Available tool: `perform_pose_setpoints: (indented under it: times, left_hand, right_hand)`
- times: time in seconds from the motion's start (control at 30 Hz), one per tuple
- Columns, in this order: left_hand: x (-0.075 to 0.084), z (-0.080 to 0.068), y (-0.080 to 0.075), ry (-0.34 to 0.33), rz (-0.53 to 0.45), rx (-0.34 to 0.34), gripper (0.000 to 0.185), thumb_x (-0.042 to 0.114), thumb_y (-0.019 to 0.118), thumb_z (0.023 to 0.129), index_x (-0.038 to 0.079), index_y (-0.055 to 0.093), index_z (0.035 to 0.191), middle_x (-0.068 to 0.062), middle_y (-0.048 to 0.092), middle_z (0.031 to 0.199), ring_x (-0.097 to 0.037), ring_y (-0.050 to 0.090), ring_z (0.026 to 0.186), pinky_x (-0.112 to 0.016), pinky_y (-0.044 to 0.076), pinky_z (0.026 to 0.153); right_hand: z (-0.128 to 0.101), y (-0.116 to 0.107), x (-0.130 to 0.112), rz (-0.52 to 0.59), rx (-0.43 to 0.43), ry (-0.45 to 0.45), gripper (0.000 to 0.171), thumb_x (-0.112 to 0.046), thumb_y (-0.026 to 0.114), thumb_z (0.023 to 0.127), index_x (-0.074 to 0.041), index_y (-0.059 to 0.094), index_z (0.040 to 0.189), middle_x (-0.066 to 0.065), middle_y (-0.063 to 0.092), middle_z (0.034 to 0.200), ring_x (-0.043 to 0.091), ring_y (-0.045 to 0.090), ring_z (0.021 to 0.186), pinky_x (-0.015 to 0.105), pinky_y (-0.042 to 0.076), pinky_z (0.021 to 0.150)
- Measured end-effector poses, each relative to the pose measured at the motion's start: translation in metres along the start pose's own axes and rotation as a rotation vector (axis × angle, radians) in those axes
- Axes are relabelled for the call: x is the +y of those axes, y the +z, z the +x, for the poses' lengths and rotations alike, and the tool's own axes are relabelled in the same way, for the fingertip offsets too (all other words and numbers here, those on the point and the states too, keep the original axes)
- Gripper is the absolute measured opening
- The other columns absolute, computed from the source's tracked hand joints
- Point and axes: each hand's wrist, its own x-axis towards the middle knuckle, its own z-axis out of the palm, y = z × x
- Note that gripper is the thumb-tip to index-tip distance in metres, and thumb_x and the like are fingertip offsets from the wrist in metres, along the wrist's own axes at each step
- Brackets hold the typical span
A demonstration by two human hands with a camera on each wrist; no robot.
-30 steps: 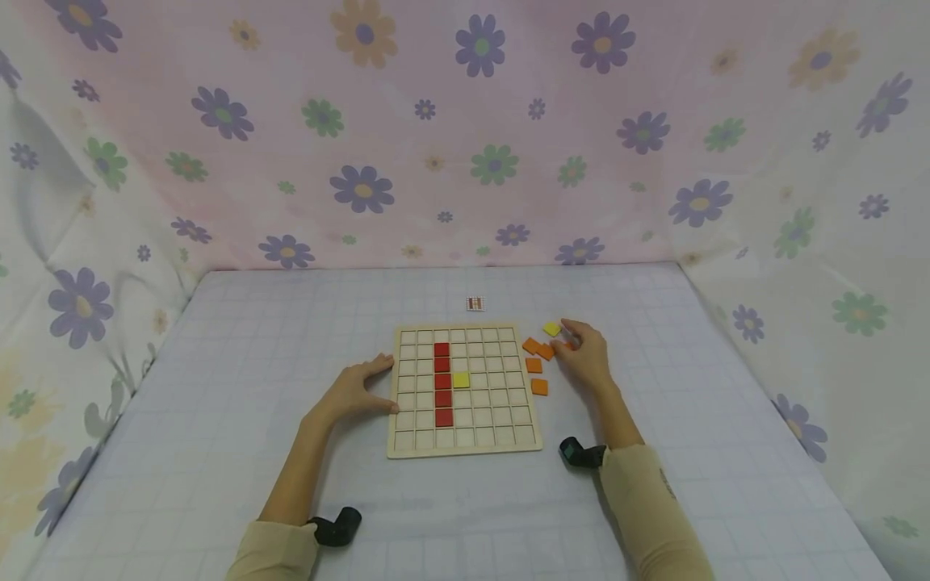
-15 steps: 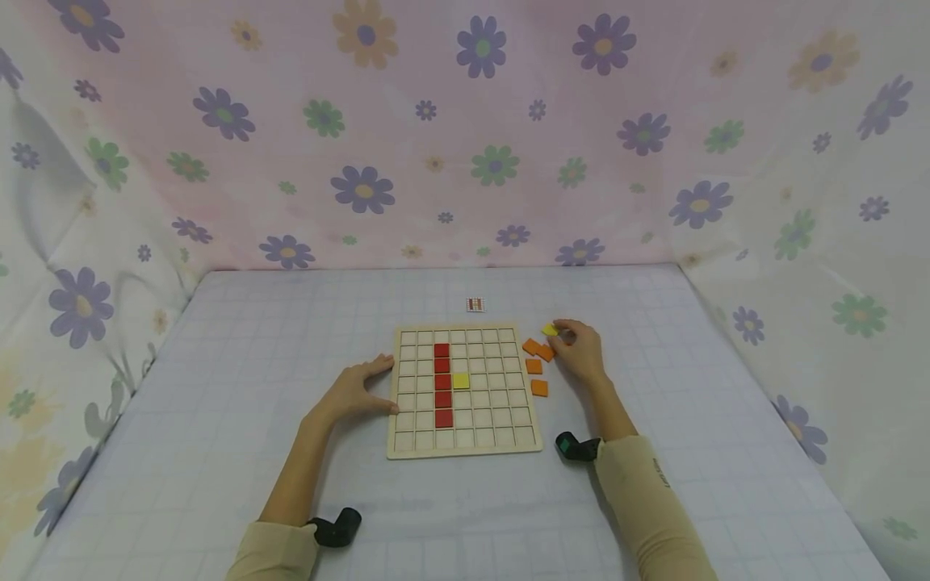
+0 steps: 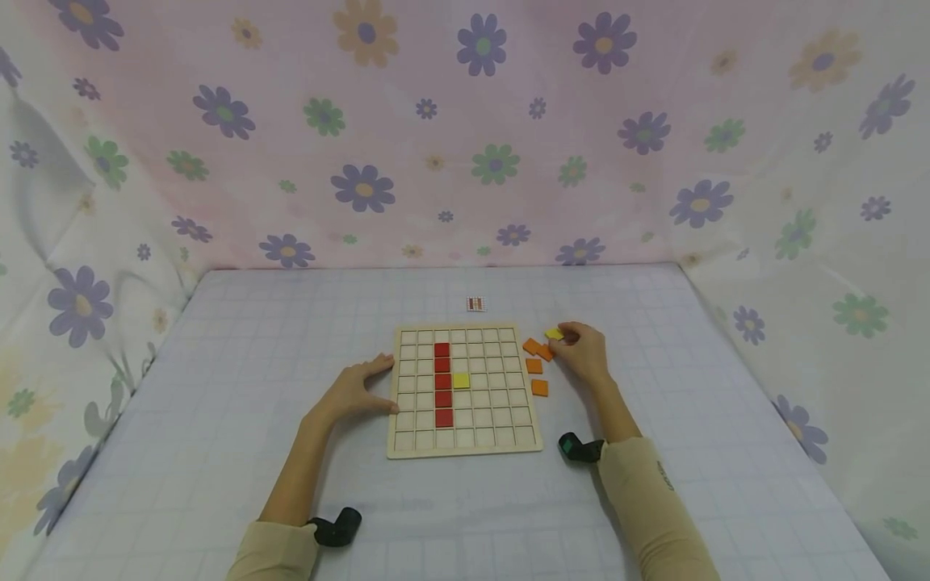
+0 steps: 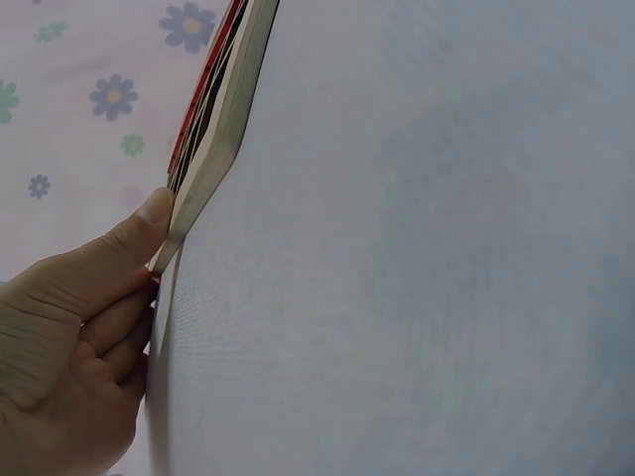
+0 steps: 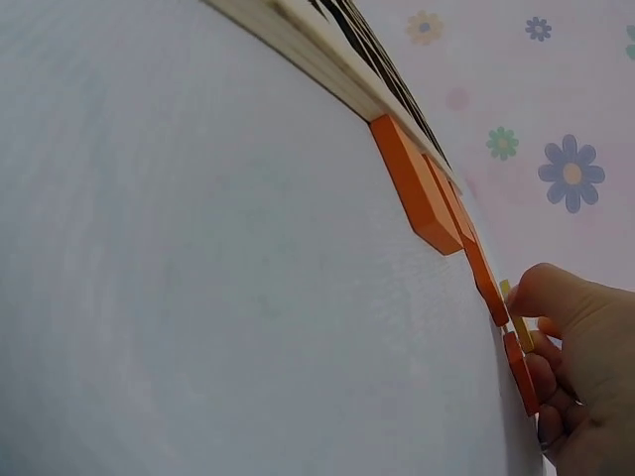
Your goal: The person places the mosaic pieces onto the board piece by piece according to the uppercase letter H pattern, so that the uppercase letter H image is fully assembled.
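Your right hand [image 3: 584,355] pinches a yellow tile [image 3: 555,333] between thumb and fingertips, just off the right edge of the wooden grid board [image 3: 465,445], near its far right corner and beside the loose orange tiles [image 3: 535,365]. Your left hand [image 3: 353,391] lies spread, thumb pressed on the board's left edge, on the bench [image 3: 218,387].

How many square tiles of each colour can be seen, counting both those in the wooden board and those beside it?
Red tiles: 5, in one column of the wooden board.
Yellow tiles: 2, one in the board, one pinched by the right hand.
Orange tiles: 4 seen, beside the board.
Total: 11
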Motion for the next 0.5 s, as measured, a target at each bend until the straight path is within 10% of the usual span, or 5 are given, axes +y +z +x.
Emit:
perform_pose_setpoints:
  times: [0.3,0.5]
  left_hand:
    - [-0.001,0.000,0.000,0.020,0.003,0.002,0.087,0.037,0.080,0.059,0.009,0.042,0.133,-0.010,0.031,0.140,-0.032,0.023,0.130,-0.050,0.009,0.107]
    - [-0.001,0.001,0.001,0.015,0.011,0.003,0.087,0.038,0.080,0.059,0.010,0.042,0.133,-0.009,0.031,0.140,-0.031,0.023,0.131,-0.050,0.009,0.107]
  right_hand:
    - [-0.006,-0.002,-0.005,0.141,0.009,-0.050,0.032,-0.013,0.071,0.073,0.003,0.063,0.100,0.016,0.064,0.092,0.022,0.058,0.076,0.013,0.046,0.063]
    - [-0.010,0.002,-0.021,0.190,-0.049,-0.134,0.030,-0.007,0.071,0.072,0.004,0.064,0.099,0.017,0.064,0.091,0.025,0.058,0.073,0.023,0.049,0.063]
